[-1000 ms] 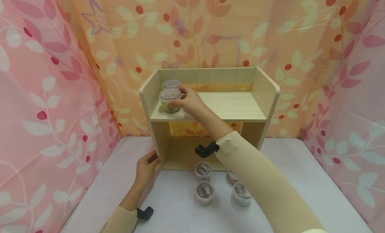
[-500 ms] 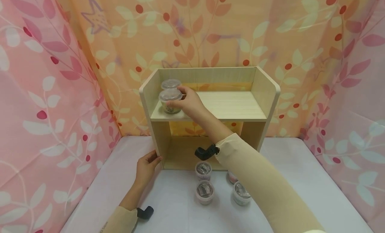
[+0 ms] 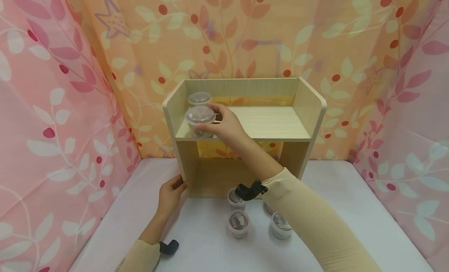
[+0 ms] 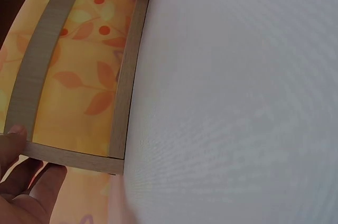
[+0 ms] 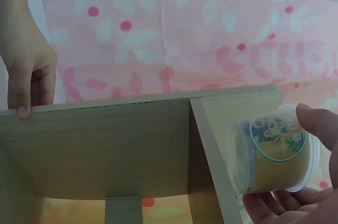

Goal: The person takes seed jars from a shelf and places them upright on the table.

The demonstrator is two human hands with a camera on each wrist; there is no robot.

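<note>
right hand (image 3: 229, 126) held a round clear-plastic tub (image 3: 199, 118), likely light, best gripped mid-wall; left hand (image 3: 170, 196) pinched a pale-wood shelf (image 3: 271, 122).

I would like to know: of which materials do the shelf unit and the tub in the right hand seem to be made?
Shelf unit: wood or wood-look board, pale and fairly matte; fine straight grain suggests this, but solid or laminated is unclear.
Tub in the right hand: probably plastic, smooth; the see-through lid has a soft sheen.
</note>
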